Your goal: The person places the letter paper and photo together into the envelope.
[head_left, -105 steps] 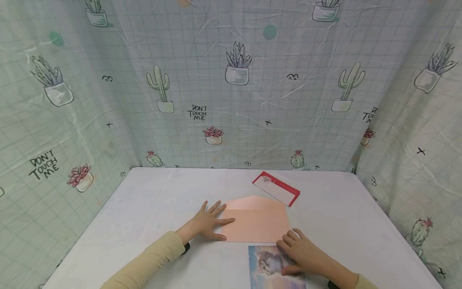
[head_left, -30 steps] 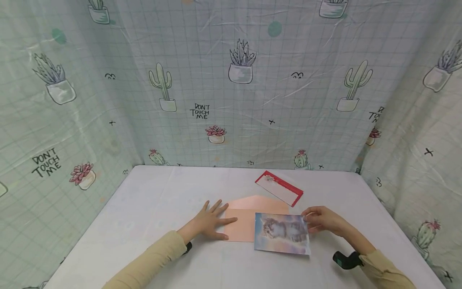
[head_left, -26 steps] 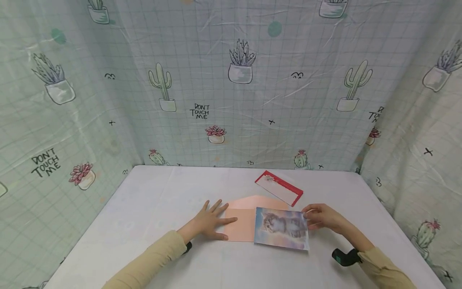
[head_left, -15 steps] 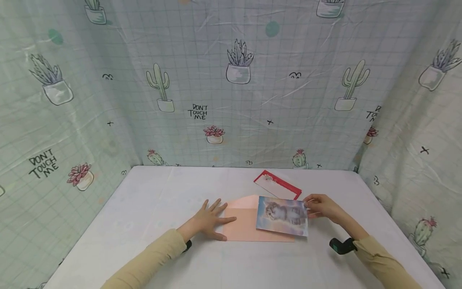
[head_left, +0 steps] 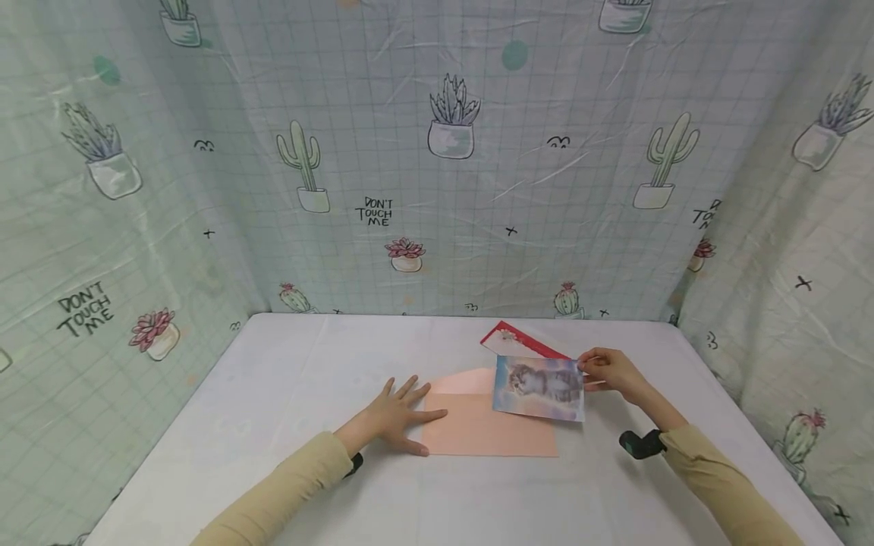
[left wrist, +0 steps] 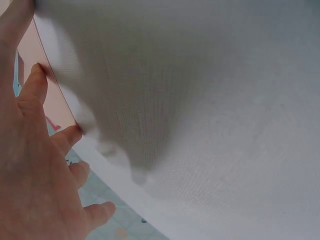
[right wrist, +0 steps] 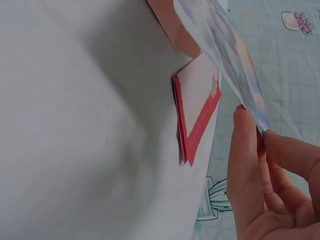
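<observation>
A peach envelope (head_left: 478,432) lies on the white table with its flap spread away from me. My left hand (head_left: 394,418) rests with fingers spread on the envelope's left edge; its fingers (left wrist: 35,90) are straight in the left wrist view. My right hand (head_left: 613,373) pinches the right edge of a kitten postcard (head_left: 539,388) between thumb and fingers. The postcard is raised off the table, as the right wrist view shows, and covers the envelope's upper right part in the head view. Behind it lies a red and white card (head_left: 508,340), partly hidden by the postcard.
The white table (head_left: 307,356) reaches back to a hanging cloth (head_left: 369,152) printed with cacti. The same cloth hangs along the left and right sides. Black wrist straps with cameras (head_left: 642,444) sit at both wrists.
My right hand first touched the postcard on the table near me, then turned it sideways and lifted it. It has since moved away from me, over the envelope. The left hand has stayed put.
</observation>
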`<state>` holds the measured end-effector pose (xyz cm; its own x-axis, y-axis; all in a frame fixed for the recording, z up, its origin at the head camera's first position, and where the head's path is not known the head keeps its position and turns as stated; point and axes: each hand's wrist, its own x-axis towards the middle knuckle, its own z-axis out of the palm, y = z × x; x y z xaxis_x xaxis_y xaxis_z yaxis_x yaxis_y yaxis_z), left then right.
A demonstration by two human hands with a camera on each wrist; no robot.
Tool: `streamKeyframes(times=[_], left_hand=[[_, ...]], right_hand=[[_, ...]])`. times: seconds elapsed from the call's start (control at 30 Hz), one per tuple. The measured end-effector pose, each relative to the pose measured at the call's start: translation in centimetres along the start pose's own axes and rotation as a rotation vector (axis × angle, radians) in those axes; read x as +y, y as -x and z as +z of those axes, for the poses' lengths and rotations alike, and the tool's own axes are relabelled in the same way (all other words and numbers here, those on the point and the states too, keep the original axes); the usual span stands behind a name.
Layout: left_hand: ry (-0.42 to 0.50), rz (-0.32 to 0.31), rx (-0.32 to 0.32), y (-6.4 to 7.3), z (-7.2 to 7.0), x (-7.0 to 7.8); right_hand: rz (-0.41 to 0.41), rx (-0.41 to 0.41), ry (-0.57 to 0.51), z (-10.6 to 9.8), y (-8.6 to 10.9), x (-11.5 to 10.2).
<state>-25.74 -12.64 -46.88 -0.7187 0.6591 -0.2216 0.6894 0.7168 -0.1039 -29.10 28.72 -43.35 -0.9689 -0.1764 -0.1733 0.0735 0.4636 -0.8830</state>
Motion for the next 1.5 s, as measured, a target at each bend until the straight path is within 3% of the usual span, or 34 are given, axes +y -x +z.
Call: streamKeyframes(times=[0.47,0.97,1.5], left_hand=[[-0.015,-0.004,0.017,-0.1,0.3,0.4],[0.008,0.027,0.069,0.1,0.6,0.4],[-0.017,0.027,0.099,0.2,1.4,0.7]], right_hand=[[-0.044,0.059,-0.006,-0.6,-1.5,-0.3],[-0.227,0.205,0.12,0.5,-3.7,-0.1],[-0.302,0.205,0.153,2.4,-5.8,-0.4]])
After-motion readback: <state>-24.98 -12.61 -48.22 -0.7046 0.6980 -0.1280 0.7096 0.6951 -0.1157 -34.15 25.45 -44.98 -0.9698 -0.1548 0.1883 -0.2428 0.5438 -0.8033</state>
